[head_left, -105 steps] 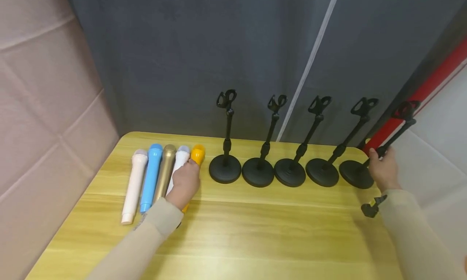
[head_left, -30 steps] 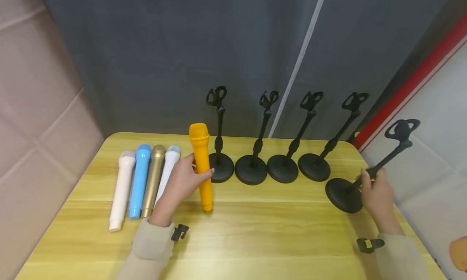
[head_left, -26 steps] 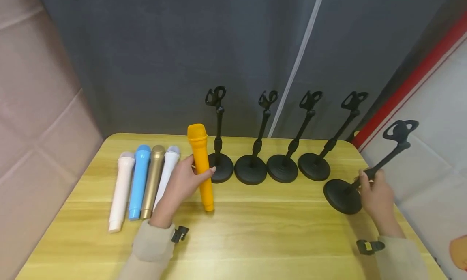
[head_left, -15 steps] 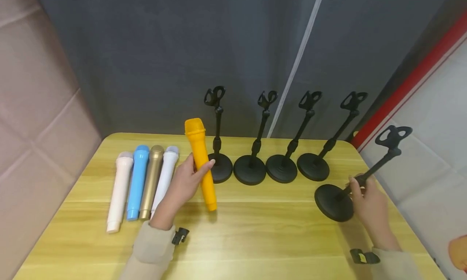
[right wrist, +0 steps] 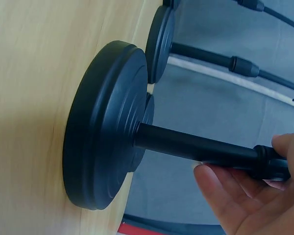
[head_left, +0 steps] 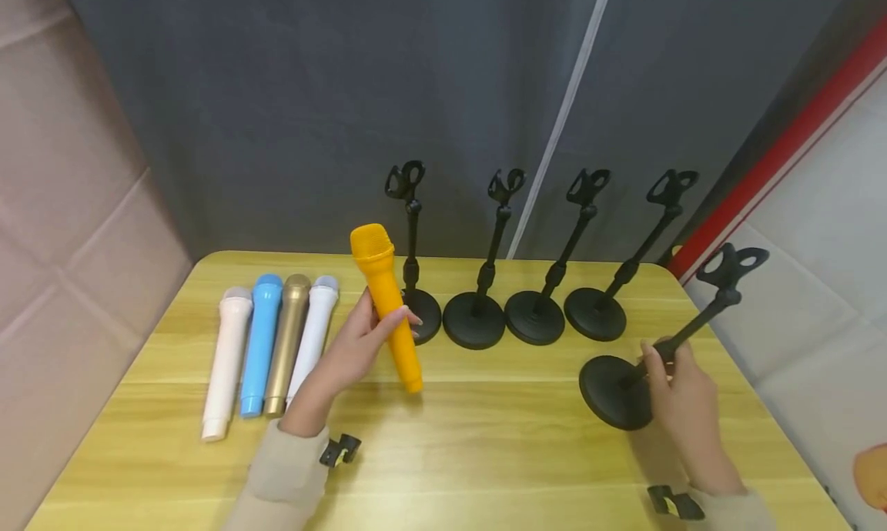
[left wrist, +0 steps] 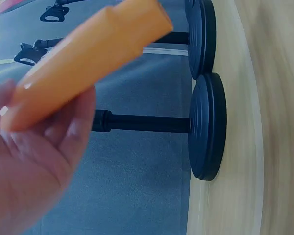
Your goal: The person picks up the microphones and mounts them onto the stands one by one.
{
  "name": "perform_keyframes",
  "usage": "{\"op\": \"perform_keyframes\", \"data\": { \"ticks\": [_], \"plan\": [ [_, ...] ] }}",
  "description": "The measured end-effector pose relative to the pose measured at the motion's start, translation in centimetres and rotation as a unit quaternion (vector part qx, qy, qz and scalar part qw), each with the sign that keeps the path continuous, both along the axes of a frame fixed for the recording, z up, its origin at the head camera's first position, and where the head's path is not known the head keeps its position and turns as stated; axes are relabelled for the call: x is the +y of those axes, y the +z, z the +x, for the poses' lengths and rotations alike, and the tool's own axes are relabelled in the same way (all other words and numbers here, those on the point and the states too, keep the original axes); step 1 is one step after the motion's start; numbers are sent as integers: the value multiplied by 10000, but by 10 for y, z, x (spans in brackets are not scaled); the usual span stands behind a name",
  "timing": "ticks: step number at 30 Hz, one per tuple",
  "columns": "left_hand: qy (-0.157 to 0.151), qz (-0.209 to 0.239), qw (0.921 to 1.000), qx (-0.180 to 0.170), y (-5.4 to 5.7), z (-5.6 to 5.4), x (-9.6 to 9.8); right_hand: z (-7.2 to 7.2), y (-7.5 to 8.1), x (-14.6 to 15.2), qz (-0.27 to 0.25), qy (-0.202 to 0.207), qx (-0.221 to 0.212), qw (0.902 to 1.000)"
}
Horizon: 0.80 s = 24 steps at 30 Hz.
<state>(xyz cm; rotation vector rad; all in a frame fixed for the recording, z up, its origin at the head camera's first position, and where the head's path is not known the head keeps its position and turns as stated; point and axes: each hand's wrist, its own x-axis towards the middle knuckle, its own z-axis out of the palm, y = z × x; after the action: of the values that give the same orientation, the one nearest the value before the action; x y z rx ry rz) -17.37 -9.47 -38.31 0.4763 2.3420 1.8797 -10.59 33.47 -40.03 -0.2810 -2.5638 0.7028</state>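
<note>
My left hand (head_left: pixel 349 350) grips an orange microphone (head_left: pixel 388 304) round its handle, head tilted up to the left, above the table. In the left wrist view the microphone's tail end (left wrist: pixel 93 58) crosses in front of a stand. My right hand (head_left: pixel 682 408) holds a black desktop microphone stand (head_left: pixel 700 319) by its pole; the round base (right wrist: pixel 105 132) looks tilted and, by its shadow, slightly raised off the table. The stand's clip (head_left: pixel 731 269) holds nothing. Left of my left hand lie a white microphone (head_left: pixel 313 335), a gold one, a blue one and a pale pink one (head_left: pixel 227 362).
Several more black microphone stands (head_left: pixel 474 319) stand in a row along the back of the wooden table (head_left: pixel 485 446), their clips bare. A grey curtain (head_left: pixel 312 115) hangs behind. Pale panels (head_left: pixel 83 208) flank the left side, and a white wall with a red strip the right.
My left hand has lifted the orange microphone off the table and tilted it. My right hand has drawn the rightmost stand out of the row, toward me and leftward.
</note>
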Motion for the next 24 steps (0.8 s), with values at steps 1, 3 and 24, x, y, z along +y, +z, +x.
{"op": "perform_keyframes", "data": {
  "ticks": [1,3,24],
  "plan": [
    [-135,79,9999,70,0,1,1,1,0,-2,-17,14,12,10000],
    [-323,251,9988,251,0,2,4,2,-1,-7,-4,78,69,9999],
    [8,1580,9847,737,8,12,17,14,-3,-45,45,736,552,9957]
  ]
}}
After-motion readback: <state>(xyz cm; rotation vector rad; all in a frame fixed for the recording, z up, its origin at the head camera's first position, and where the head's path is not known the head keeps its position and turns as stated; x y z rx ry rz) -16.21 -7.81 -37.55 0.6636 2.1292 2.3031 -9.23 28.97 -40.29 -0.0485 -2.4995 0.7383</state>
